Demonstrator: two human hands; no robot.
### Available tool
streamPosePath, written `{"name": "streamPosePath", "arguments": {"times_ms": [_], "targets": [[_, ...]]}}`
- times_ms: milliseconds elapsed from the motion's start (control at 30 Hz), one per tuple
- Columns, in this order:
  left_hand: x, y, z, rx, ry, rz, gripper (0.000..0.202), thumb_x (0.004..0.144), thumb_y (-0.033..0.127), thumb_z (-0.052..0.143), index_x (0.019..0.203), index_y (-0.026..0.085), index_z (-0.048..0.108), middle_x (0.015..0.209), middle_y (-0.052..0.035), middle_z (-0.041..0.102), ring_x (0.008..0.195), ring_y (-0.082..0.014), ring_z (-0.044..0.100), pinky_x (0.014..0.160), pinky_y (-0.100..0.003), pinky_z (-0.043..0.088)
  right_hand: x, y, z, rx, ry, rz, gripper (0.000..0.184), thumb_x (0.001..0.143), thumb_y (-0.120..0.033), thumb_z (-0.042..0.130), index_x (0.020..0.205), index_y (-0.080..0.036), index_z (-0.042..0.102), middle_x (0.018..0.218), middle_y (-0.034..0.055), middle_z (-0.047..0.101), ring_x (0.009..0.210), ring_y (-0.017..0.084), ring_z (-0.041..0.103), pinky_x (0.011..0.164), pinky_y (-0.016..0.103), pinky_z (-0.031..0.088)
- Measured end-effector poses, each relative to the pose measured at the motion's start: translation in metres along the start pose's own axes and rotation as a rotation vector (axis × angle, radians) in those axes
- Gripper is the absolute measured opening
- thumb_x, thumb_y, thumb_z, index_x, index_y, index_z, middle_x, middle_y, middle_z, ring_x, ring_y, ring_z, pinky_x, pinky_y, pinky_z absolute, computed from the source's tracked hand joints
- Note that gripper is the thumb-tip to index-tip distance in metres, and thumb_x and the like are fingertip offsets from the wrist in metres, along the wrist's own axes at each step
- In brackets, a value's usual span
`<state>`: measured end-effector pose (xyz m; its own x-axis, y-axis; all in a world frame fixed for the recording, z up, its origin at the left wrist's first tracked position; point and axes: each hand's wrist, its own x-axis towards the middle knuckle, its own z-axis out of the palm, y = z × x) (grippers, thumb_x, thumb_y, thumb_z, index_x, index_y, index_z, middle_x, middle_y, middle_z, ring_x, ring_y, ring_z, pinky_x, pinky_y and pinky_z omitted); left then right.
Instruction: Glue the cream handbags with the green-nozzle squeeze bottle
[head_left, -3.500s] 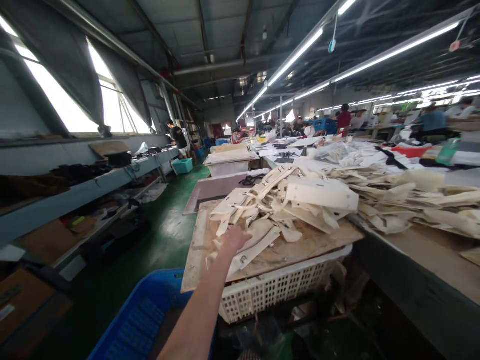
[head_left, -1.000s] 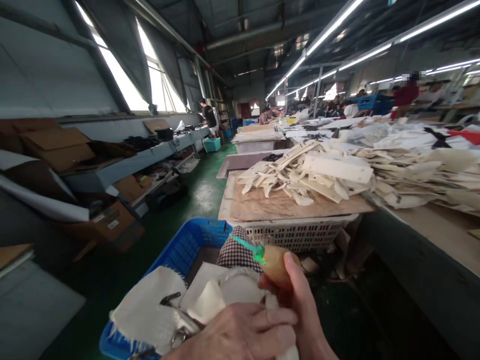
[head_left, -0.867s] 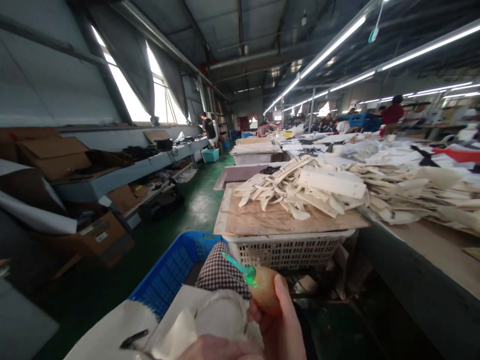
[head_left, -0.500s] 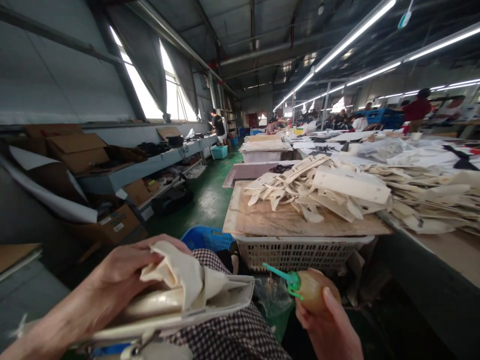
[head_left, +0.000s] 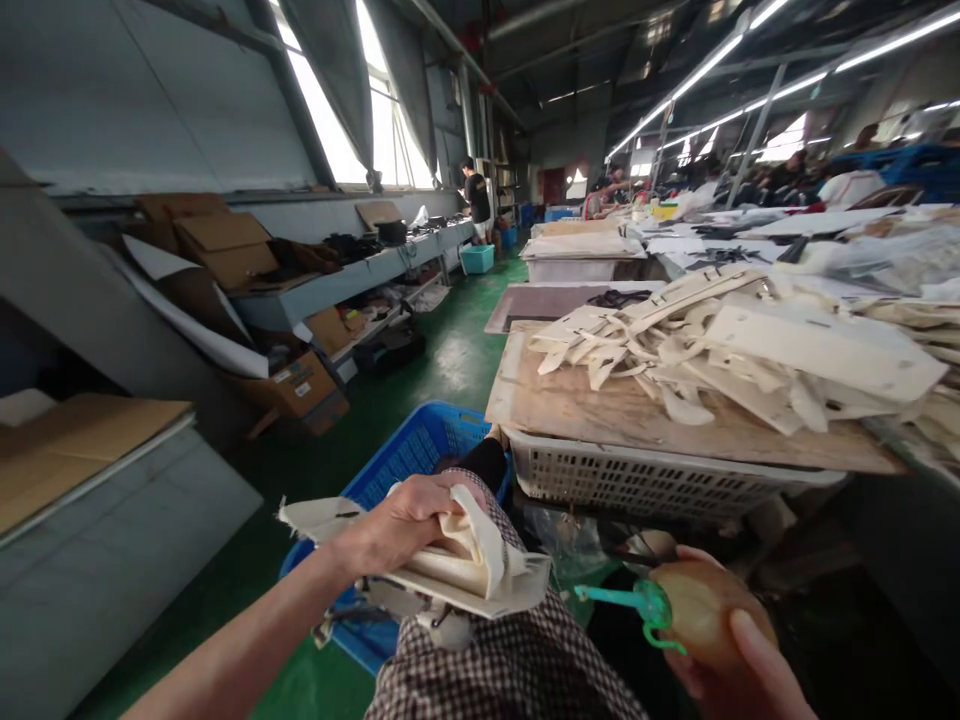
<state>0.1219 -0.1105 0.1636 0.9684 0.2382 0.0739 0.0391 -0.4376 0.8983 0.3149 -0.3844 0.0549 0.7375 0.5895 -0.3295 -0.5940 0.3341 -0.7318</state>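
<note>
My left hand (head_left: pixel 405 520) is closed over a stack of cream fabric pieces (head_left: pixel 480 570) with a metal clip hanging under it, held over my checked-trousered knee (head_left: pixel 510 670). My right hand (head_left: pixel 727 665) grips a squeeze bottle (head_left: pixel 697 610) of amber liquid with a green nozzle pointing left, just right of the fabric stack. A blue crate (head_left: pixel 412 460) stands on the floor beyond my left hand.
A wooden board (head_left: pixel 600 410) on a white plastic basket (head_left: pixel 637 480) carries a heap of cream cut pieces (head_left: pixel 712 340). Shelves with cardboard boxes (head_left: pixel 217 240) line the left wall. A green-floored aisle (head_left: pixel 450 360) runs ahead. People work at far tables.
The view tilted down and left. My left hand drew the fabric stack lower and toward the middle, and my right hand lowered the bottle beside it.
</note>
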Motion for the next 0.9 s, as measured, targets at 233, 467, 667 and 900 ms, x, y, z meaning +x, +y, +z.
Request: {"name": "streamPosePath", "arguments": {"times_ms": [233,467,667,900], "targets": [[-0.025,-0.021,-0.001,-0.151,0.114,-0.129,0.025,0.090,0.035,0.062,0.086,0.015,0.078,0.097,-0.0117,0.073,0.086,-0.0198,0.069,0.073,-0.028,0.058,0.008,-0.003,0.005,-0.195,-0.058,-0.003,0.059,0.076,-0.052,0.077,0.124,-0.022,0.062,0.082,0.0084,0.071,0.047,0.015,0.051,0.038,0.025,0.037],[-0.024,0.013,-0.069,-0.142,0.162,-0.164,0.038,0.079,0.052,0.073,0.077,0.014,0.074,0.088,-0.0111,0.074,0.073,-0.0209,0.067,0.063,-0.029,0.056,0.029,-0.001,-0.005,-0.118,-0.081,0.144,0.063,0.076,-0.058,0.070,0.128,-0.023,0.065,0.107,0.0179,0.073,0.048,0.019,0.052,0.040,0.037,0.047],[-0.002,-0.035,-0.053,0.058,0.051,-0.165,0.028,0.087,0.033,0.063,0.067,0.014,0.068,0.080,-0.0053,0.069,0.078,-0.0173,0.065,0.072,-0.027,0.055,0.033,0.013,0.022,-0.058,-0.065,0.129,0.049,0.084,-0.052,0.066,0.124,-0.024,0.068,0.099,0.0134,0.073,0.052,0.016,0.050,0.043,0.031,0.047],[0.007,-0.063,-0.043,0.210,0.125,0.041,0.027,0.093,0.019,0.055,0.069,0.014,0.066,0.094,-0.0103,0.071,0.093,-0.0178,0.066,0.082,-0.029,0.055,0.038,0.014,0.023,-0.090,-0.035,0.020,0.050,0.083,-0.050,0.069,0.123,-0.021,0.067,0.096,0.0112,0.070,0.057,0.018,0.053,0.044,0.030,0.046]]}}
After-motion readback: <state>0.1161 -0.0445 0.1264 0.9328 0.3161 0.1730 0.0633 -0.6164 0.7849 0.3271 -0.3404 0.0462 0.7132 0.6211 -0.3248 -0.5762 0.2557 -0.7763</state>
